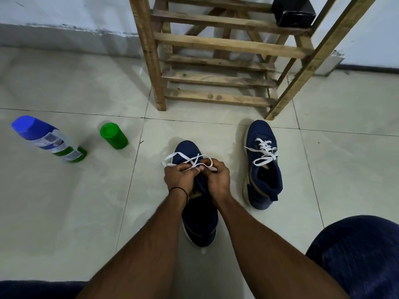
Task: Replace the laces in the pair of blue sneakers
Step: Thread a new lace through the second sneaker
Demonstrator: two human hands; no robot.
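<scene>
Left hand [180, 178] and right hand [217, 176] closed together, pinching white lace [185, 158] over near blue sneaker [199, 223] at centre. Second laced sneaker [264, 169] at three o'clock.

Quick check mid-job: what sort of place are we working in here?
Probably a home entryway or utility corner: tiled floor, a rough wooden shoe rack against the wall, and sneakers being laced on the floor.
</scene>
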